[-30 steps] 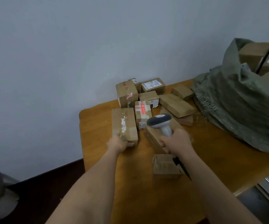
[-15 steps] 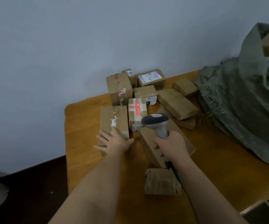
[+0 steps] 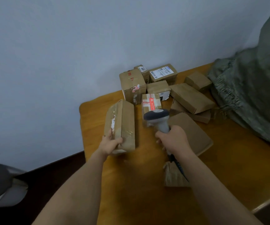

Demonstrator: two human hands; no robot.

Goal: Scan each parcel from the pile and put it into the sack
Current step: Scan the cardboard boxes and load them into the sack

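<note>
My left hand (image 3: 111, 143) grips the near end of a long taped cardboard parcel (image 3: 122, 122), tipped up on its edge at the table's left side. My right hand (image 3: 174, 138) holds a grey barcode scanner (image 3: 157, 118) by its handle, head pointing away from me, just right of that parcel. A pile of several brown parcels (image 3: 161, 88) lies behind, against the wall. The green woven sack (image 3: 251, 88) bulges at the right edge of the table.
The wooden table (image 3: 147, 184) has its left edge close to the held parcel. A flat brown parcel (image 3: 194, 133) lies under my right hand and a small wrapped one (image 3: 174, 176) sits near my right forearm. A grey object (image 3: 1, 184) rests on the dark floor at left.
My left hand went from lying flat on the long parcel to gripping its end and tilting it up on its edge. The scanner hand stayed about where it was.
</note>
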